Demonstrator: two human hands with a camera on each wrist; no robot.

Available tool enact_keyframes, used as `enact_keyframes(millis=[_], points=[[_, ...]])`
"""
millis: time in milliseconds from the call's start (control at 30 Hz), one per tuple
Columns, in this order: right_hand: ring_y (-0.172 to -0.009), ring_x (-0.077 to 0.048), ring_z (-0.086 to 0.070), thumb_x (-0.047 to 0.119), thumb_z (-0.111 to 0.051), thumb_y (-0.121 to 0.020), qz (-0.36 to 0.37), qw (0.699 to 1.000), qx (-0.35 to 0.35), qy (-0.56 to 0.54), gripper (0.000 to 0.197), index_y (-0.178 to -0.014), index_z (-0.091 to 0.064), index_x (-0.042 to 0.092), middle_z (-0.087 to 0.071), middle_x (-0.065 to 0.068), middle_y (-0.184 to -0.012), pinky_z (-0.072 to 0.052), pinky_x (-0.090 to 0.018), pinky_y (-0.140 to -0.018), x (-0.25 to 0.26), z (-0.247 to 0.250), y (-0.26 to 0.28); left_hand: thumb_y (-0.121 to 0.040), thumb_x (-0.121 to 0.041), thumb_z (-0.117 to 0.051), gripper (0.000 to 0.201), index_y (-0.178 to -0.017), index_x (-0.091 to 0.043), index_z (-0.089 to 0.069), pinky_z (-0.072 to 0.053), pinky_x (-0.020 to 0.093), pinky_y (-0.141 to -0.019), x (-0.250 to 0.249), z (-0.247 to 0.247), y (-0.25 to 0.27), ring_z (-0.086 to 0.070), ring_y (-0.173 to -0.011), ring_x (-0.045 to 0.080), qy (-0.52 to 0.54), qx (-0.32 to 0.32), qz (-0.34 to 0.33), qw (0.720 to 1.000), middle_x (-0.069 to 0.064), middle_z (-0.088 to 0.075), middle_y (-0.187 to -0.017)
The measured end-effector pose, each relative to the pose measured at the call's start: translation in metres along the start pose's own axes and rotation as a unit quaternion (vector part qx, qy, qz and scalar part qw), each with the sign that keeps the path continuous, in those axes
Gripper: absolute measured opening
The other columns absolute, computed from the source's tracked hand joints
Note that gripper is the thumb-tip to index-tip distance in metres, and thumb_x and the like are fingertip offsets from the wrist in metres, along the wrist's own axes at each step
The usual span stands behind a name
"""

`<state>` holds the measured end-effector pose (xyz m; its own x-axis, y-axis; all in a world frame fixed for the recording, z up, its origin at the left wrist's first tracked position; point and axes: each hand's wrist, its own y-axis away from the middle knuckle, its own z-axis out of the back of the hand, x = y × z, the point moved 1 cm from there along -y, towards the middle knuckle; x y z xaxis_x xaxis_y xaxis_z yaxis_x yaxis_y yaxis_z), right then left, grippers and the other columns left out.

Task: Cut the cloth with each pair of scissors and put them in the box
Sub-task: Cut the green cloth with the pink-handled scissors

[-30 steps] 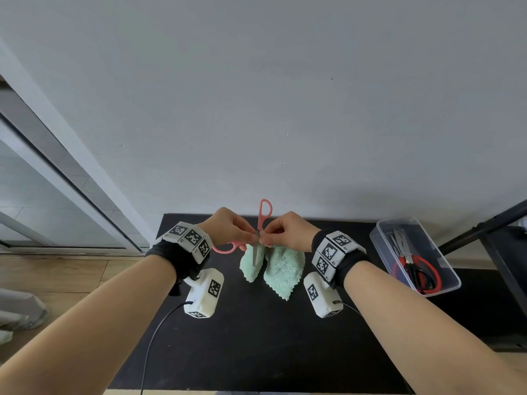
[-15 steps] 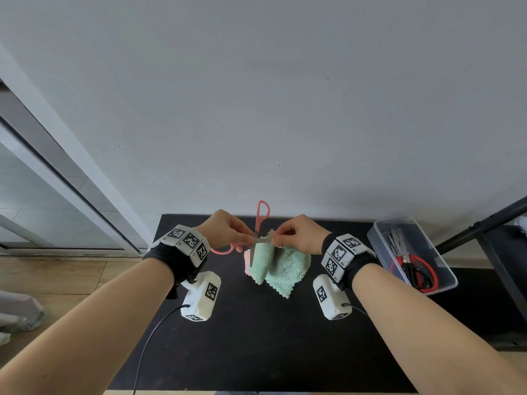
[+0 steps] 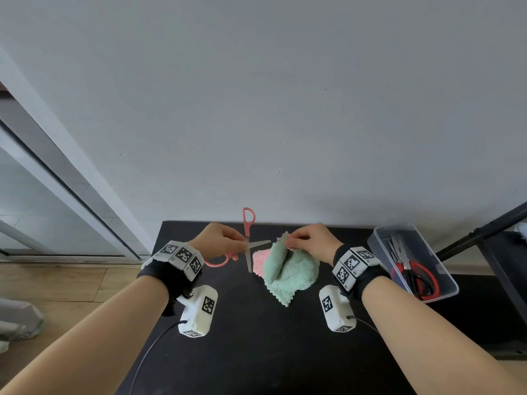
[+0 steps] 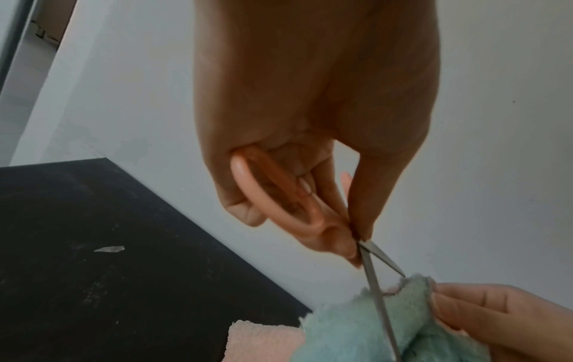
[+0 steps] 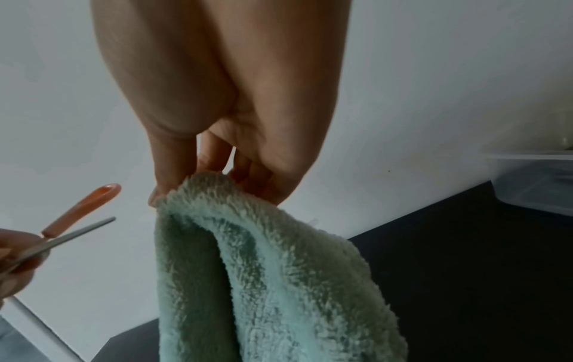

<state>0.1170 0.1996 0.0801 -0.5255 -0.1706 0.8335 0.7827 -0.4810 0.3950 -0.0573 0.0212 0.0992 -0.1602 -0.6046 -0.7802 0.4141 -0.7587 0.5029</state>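
Standing over the black matte tabletop [image 3: 256,352], the person has the step half set up, and from here it looks like a matter of feeding the fabric properly into the blades. The clear plastic box [image 3: 445,292] sits at three o'clock on the table, well apart from the work, already holding red-handled scissors [image 3: 419,276] and some plain steel ones. At the centre hangs the fluffy mint-green cloth with a pink underside [image 3: 288,272], its lower part resting on the table. The right hand [image 3: 310,240] pinches its top edge between thumb and fingertips, lifting it into a soft fold. At nine o'clock from it, the left hand [image 3: 221,242] grips the coral-pink-handled scissors with slim steel blades [image 3: 248,242], fingers curled round the lower loop, thumb near the pivot; the blades stand spread wide, crossing just beside the cloth's edge.

To cut well, I'd say pull that pinched edge taut, slide a single layer deep toward the pivot, then close. Thick pile may fold between slim blades rather than shear, and the pinching fingertips [image 4: 446,300] sit near the tips.
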Motion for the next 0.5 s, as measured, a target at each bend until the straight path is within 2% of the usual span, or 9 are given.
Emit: enact_keyframes(millis=[67, 133, 200, 267, 333, 433, 500], points=[[-0.081, -0.006, -0.064, 0.018, -0.071, -0.083, 0.004, 1.000, -0.010, -0.013, 0.004, -0.088, -0.071, 0.017, -0.069, 0.007, -0.085, -0.049, -0.020, -0.079, 0.002, -0.003, 0.000, -0.081, -0.015, -0.071, 0.008, -0.089, -0.017, -0.072, -0.043, 0.022, -0.067, -0.001, -0.003, 0.001, -0.061, -0.066, 0.009, 0.003, 0.019, 0.003, 1.000, 0.001, -0.070, -0.069], [-0.082, -0.010, -0.065, 0.017, -0.071, -0.083, 0.005, 0.999, -0.023, -0.027, 0.002, -0.085, -0.072, 0.017, -0.069, 0.005, -0.084, -0.051, -0.022, -0.080, 0.001, -0.003, 0.000, -0.077, -0.003, -0.072, 0.020, -0.091, -0.017, -0.068, -0.044, 0.018, -0.066, 0.000, -0.004, 0.001, -0.061, -0.069, 0.011, -0.002, 0.044, -0.004, 0.999, 0.003, -0.069, -0.077], [-0.084, -0.014, -0.065, 0.015, -0.071, -0.083, 0.002, 0.999, -0.033, -0.039, 0.003, -0.085, -0.072, 0.014, -0.070, 0.001, -0.085, -0.052, -0.027, -0.084, -0.002, 0.000, 0.000, -0.073, 0.006, -0.073, 0.028, -0.088, -0.017, -0.066, -0.047, 0.017, -0.069, 0.001, -0.004, 0.001, -0.064, -0.068, 0.009, -0.007, 0.046, -0.013, 0.999, -0.001, -0.068, -0.075], [-0.087, -0.016, -0.066, 0.014, -0.071, -0.084, -0.002, 0.998, -0.038, -0.048, 0.003, -0.086, -0.073, 0.014, -0.071, -0.002, -0.087, -0.052, -0.029, -0.087, -0.005, 0.001, 0.000, -0.072, 0.007, -0.074, 0.029, -0.086, -0.017, -0.067, -0.049, 0.018, -0.072, 0.001, -0.004, 0.000, -0.065, -0.065, 0.007, -0.003, 0.046, -0.016, 0.999, -0.006, -0.069, -0.068], [-0.088, -0.017, -0.067, 0.015, -0.070, -0.084, -0.003, 0.998, -0.043, -0.055, 0.003, -0.086, -0.073, 0.014, -0.071, -0.002, -0.088, -0.053, -0.029, -0.086, -0.007, 0.001, 0.001, -0.072, 0.006, -0.074, 0.026, -0.087, -0.014, -0.068, -0.050, 0.015, -0.071, 0.001, -0.005, 0.001, -0.068, -0.067, 0.007, 0.009, 0.050, -0.019, 0.999, -0.005, -0.072, -0.070], [-0.088, -0.018, -0.067, 0.016, -0.070, -0.084, -0.003, 0.996, -0.055, -0.070, 0.004, -0.087, -0.073, 0.014, -0.072, -0.004, -0.088, -0.053, -0.026, -0.082, -0.009, 0.000, 0.001, -0.075, 0.003, -0.072, 0.022, -0.093, -0.009, -0.068, -0.048, 0.008, -0.065, -0.001, -0.006, 0.002, -0.068, -0.068, 0.006, 0.027, 0.038, -0.020, 0.999, 0.000, -0.074, -0.075], [-0.087, -0.018, -0.067, 0.017, -0.070, -0.085, -0.003, 0.995, -0.065, -0.072, 0.007, -0.087, -0.073, 0.012, -0.072, -0.006, -0.090, -0.054, -0.026, -0.082, -0.010, 0.000, 0.001, -0.078, 0.000, -0.071, 0.017, -0.093, -0.007, -0.069, -0.045, 0.008, -0.055, -0.001, -0.006, 0.003, -0.063, -0.057, 0.002, 0.023, 0.023, -0.016, 0.999, 0.002, -0.072, -0.072]])
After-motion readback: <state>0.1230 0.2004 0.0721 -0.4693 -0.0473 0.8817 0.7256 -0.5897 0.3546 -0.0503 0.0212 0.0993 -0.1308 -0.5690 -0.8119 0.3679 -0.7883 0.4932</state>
